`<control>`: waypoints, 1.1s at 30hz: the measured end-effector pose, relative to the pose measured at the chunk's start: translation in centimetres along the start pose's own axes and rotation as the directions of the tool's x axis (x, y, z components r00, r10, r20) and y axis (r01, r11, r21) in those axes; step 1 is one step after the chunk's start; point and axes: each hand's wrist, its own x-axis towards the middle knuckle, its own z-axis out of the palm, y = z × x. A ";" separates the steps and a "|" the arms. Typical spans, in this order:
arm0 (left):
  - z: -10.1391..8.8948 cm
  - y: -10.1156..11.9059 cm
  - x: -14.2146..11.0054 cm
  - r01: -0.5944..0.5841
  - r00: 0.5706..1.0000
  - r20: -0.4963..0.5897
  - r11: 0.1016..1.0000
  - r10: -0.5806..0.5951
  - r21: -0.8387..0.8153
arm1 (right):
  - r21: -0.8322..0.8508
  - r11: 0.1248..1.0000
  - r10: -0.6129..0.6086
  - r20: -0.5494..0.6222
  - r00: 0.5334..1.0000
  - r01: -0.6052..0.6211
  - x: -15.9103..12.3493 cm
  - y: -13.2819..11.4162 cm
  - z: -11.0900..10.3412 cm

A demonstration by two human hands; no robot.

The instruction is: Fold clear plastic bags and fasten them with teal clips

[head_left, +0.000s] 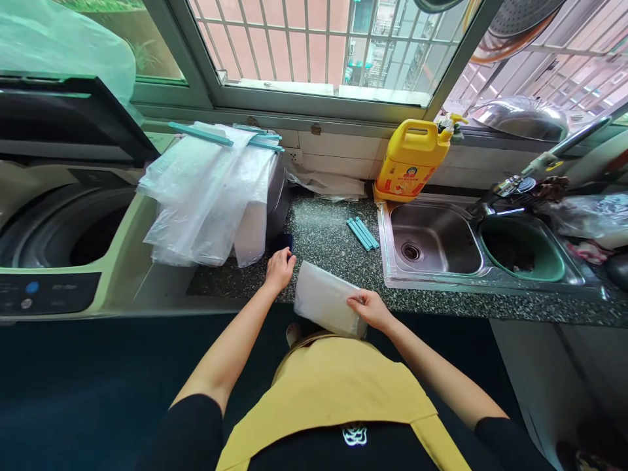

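My left hand (280,268) reaches forward of me, its fingers curled. My right hand (371,309) sits nearer my body, thumb and fingers closed in a pinch. Both bare forearms, left (240,337) and right (436,366), angle inward.

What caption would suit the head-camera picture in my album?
Right hand holding folded translucent plastic by a speckled counter, left hand close by, teal strips lying near the sink.

Behind the held bag (326,301), strips (363,233) lie on the counter (321,226) (just left of the sink (434,243)).
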 end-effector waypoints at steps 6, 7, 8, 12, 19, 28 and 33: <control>1.2 -0.4 0.9 0.048 0.993 0.110 0.991 -0.034 -0.127 | -0.088 0.994 -0.069 0.035 0.997 0.072 -0.9 -2.0 -1.6; 1.3 -0.1 0.2 0.047 0.988 0.153 0.982 -0.019 -0.183 | -0.070 0.995 -0.062 0.040 0.997 0.065 -1.0 -2.4 -2.0; 1.4 0.3 -0.5 0.053 0.979 0.202 0.968 -0.002 -0.246 | -0.045 0.998 -0.049 0.048 0.998 0.051 -1.1 -2.7 -2.4; 1.7 2.2 -2.9 0.142 0.946 0.324 0.888 0.009 -0.438 | 0.108 0.994 0.028 0.061 0.998 -0.034 -0.9 -3.3 -4.1; 1.1 4.3 -3.4 0.210 0.972 0.213 0.788 -0.103 -0.578 | 0.450 0.891 0.155 -0.160 0.975 -0.068 0.3 -2.4 -4.8; -0.1 5.3 -3.8 0.183 0.983 0.103 0.783 -0.152 -0.594 | 0.269 0.962 0.096 -0.193 0.976 -0.042 0.9 -1.8 -4.9; -0.7 5.9 -4.5 0.078 0.995 0.094 0.862 -0.035 -0.500 | -0.115 0.966 -0.250 -0.216 0.944 0.230 0.6 -4.8 -7.4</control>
